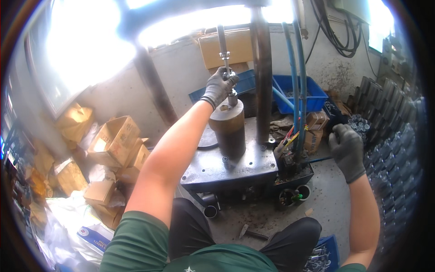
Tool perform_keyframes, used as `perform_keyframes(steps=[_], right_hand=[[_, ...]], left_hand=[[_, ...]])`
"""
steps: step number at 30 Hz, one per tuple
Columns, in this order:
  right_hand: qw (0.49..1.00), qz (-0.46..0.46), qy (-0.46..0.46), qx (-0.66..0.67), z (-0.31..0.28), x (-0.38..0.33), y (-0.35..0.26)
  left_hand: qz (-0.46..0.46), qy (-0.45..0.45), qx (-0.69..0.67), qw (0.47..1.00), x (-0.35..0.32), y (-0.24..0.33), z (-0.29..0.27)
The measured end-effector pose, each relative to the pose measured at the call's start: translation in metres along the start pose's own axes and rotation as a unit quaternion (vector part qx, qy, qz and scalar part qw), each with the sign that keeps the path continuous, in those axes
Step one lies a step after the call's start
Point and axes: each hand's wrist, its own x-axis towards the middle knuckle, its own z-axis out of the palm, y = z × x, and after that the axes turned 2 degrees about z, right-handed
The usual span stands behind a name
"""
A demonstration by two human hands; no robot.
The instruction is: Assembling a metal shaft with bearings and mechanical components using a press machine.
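Observation:
My left hand (218, 87), in a dark grey glove, reaches forward to the press. Its fingers are closed around a shiny metal fitting (232, 76) on the upright line between the press rod (222, 40) and a thick steel cylinder block (227, 119). The fingers partly hide the fitting. The block stands on the press's metal bed (217, 170). Out to the right is my right hand (347, 152), also gloved, with loosely bent fingers apart and nothing visible in them. It is nearest to a heap of small round metal parts (359, 124).
Stacked metal tubes (392, 158) line the right side. A blue bin (299, 93) stands behind blue hoses (297, 68). Cardboard boxes (115, 140) and white sacks (74, 222) crowd the left. A hammer (253, 233) lies on the floor near a blue crate of metal parts (322, 256).

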Motion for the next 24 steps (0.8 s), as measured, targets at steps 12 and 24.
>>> perform_keyframes(steps=[12,24], right_hand=[[0.990,0.004,-0.137,-0.019,-0.039,-0.080,0.002],[0.902,-0.070,-0.422,-0.058,-0.054,-0.080,-0.007]], left_hand=[[-0.011,0.044,0.067,0.997,-0.010,0.014,-0.006],[-0.001,0.041,0.088,0.995,-0.008,0.015,0.000]])
